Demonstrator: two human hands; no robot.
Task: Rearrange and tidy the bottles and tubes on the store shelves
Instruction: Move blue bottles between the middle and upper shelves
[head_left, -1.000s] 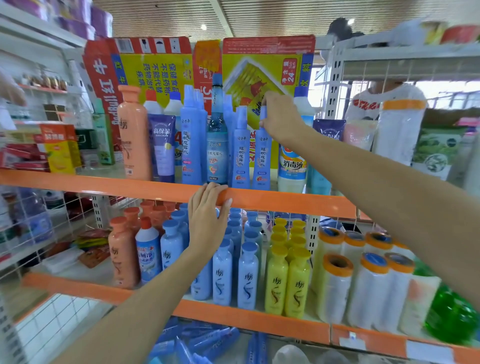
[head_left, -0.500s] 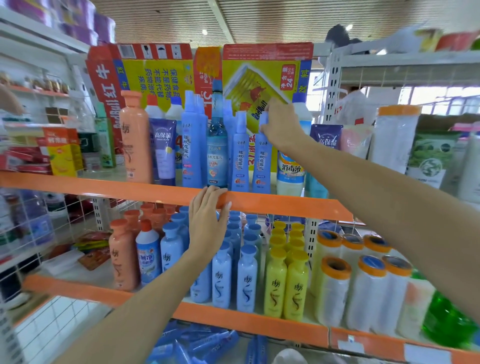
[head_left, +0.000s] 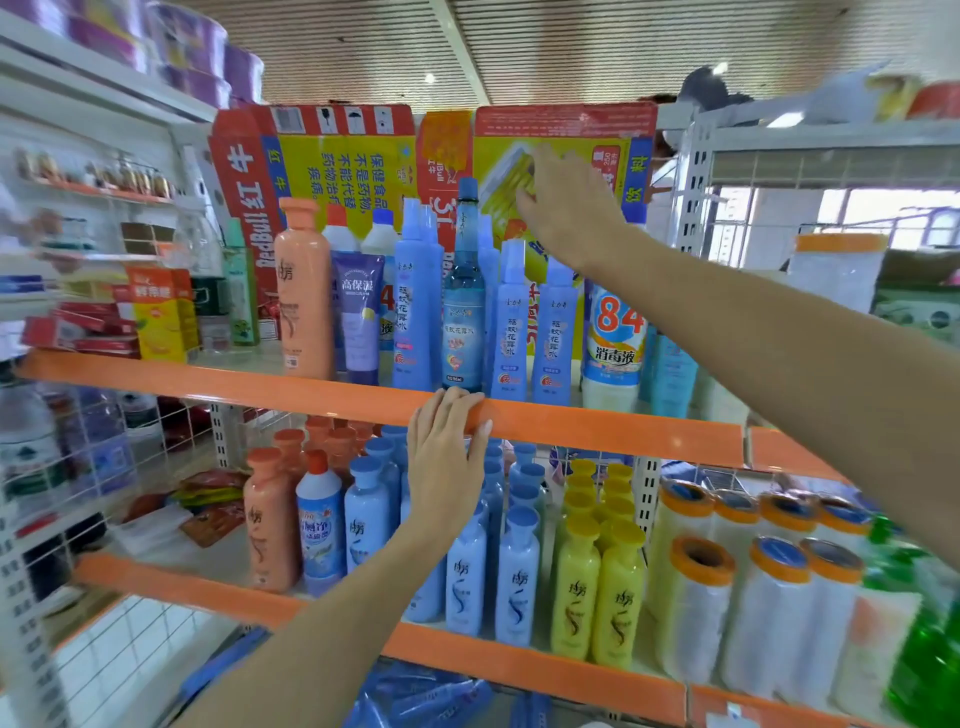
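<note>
Reaching up over the top shelf, the right hand (head_left: 563, 208) hangs above the row of pale blue spray bottles (head_left: 553, 332), fingers loosely spread toward the yellow carton (head_left: 550, 156) behind; its grip is apart and holds nothing. The arm comes in long from the near right. The left hand (head_left: 447, 457) rests on the orange shelf edge (head_left: 597, 426), fingers draped over the lip, grip apart. The blue bottles stand upright, close together, mid-shelf, beside a darker clear blue bottle (head_left: 464, 312) on their left and a white "84" bottle (head_left: 613, 343) on their right. Farther left stand a purple tube (head_left: 358, 312) and a tall peach bottle (head_left: 304, 291).
</note>
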